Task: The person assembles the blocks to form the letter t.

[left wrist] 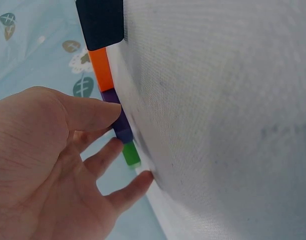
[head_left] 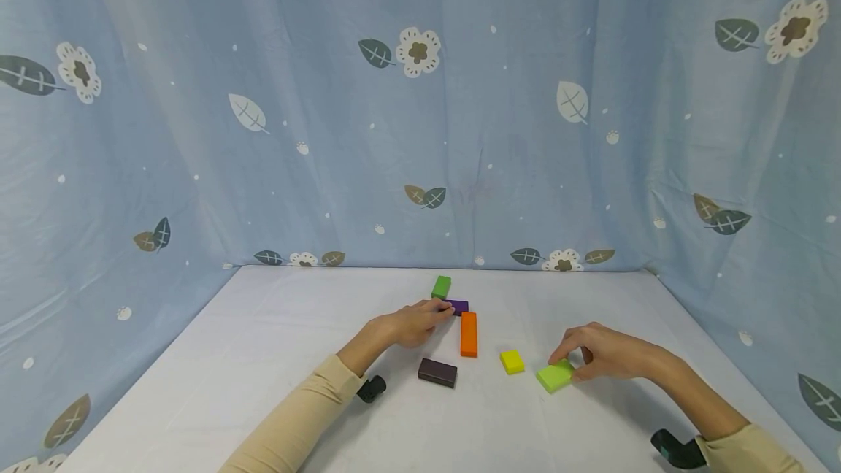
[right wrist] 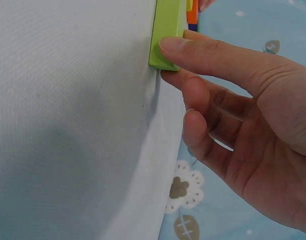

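My left hand [head_left: 410, 323] pinches a purple block [head_left: 460, 306] at its left end; the left wrist view shows the thumb on the near side of the purple block [left wrist: 125, 127], with the index finger partly hidden behind. A green block [head_left: 442, 286] lies just beyond it, and an orange block [head_left: 469, 334] extends toward me from its right end. On the right, my right hand [head_left: 611, 352] holds a lime-green block [head_left: 555, 377] by its far right end. Thumb and index finger grip that lime-green block [right wrist: 168, 25] in the right wrist view, other fingers bent below.
Between the hands lies a small yellow block [head_left: 512, 362], left of the lime-green one. A dark brown block [head_left: 437, 373] sits nearer to me, in front of the left hand. The white tabletop [head_left: 263, 334] ends at a blue patterned curtain [head_left: 486, 144] behind and on both sides.
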{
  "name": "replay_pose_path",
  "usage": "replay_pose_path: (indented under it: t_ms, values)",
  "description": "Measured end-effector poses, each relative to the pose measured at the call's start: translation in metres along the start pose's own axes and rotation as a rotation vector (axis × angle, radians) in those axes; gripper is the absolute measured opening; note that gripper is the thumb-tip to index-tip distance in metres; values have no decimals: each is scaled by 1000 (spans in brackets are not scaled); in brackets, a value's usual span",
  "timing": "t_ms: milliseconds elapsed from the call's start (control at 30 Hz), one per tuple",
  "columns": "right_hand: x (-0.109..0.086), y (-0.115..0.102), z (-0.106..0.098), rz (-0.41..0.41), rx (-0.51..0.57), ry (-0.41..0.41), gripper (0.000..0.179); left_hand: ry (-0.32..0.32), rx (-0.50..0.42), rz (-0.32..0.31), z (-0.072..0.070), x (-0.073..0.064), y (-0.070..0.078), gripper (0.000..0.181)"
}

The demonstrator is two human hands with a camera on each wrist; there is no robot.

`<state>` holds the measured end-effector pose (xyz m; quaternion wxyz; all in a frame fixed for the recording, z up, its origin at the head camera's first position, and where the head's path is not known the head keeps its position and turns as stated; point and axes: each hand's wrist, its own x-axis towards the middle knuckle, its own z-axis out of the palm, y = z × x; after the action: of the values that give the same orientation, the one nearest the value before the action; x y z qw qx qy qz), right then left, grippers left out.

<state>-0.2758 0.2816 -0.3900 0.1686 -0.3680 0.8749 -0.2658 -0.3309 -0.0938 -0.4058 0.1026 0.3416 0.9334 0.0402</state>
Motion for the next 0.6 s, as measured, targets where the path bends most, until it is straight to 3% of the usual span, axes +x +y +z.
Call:
replay_pose_path:
  t_ms: [600]
  values:
    - [0,0,1,-12,-25,15,32,-7,-7,-18,1,-1,1,52]
